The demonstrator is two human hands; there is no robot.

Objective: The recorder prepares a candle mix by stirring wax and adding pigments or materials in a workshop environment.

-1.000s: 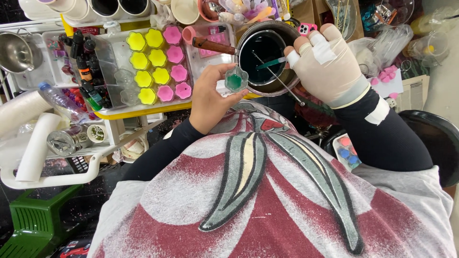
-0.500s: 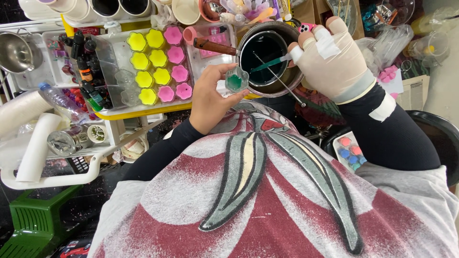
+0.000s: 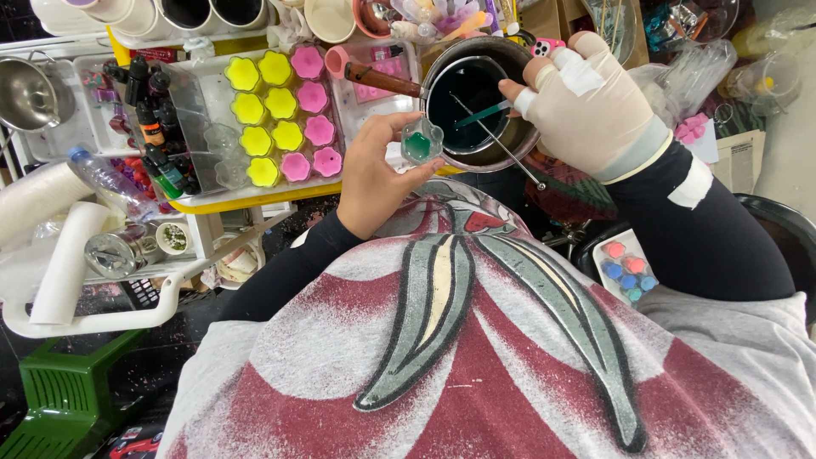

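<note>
Flower mould (image 3: 420, 141) in left hand (image 3: 374, 174), gloved right hand (image 3: 591, 106) over pot (image 3: 476, 102)

Tray (image 3: 212, 202) of flower moulds (image 3: 280, 119)

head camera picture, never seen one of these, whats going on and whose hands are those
The camera sits on a person's head and looks down, so both hands are theirs. The patterned cloth at the bottom covers their lap. The bare left hand holds a small clear flower-shaped cup with green liquid in it. The right hand, in a pale glove, holds a thin green stick over a dark metal pot with a wooden handle. Behind them, a tray carries rows of yellow cups and pink cups, with small dye bottles beside it.
</note>
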